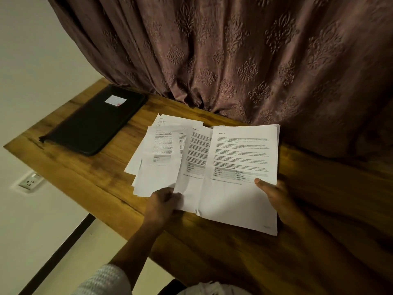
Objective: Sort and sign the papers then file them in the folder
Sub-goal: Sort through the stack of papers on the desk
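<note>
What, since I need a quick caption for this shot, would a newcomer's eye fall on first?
The fan of white printed papers at the middle of the wooden table draws the eye first, the left hand pinching its near edge and the right hand gripping the right-hand sheet, thumb on top. Next comes the closed black folder lying apart at the table's far left, and the patterned curtain hanging behind.

We take this for a home room, probably a study corner: wooden desk point(85, 173) against a plain wall, patterned brown curtain point(234, 60) behind, wall socket point(29, 182) below.
</note>
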